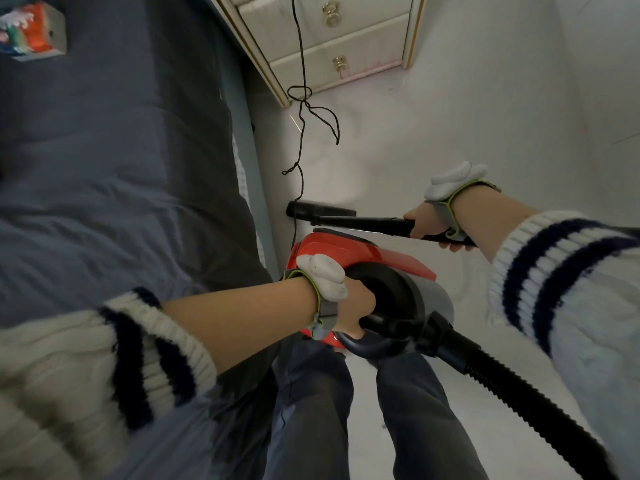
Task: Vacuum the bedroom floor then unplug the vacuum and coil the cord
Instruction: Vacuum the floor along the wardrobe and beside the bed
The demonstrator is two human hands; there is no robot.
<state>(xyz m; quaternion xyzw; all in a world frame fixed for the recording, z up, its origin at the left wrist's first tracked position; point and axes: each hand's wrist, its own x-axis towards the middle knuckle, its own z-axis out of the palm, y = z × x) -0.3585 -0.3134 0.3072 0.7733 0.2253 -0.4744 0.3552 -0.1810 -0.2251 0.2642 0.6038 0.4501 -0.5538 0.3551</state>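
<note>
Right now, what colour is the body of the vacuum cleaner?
The vacuum body is red, with grey and black near the hose; the head view shows it.

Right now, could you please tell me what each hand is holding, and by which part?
The left hand grips the red vacuum by its black carry handle; the right hand grips the black wand at the end away from its floor nozzle.

A blue-covered bed (121, 150) borders a pale floor (485, 116), cream drawer cabinet (311, 46) beyond it.
</note>
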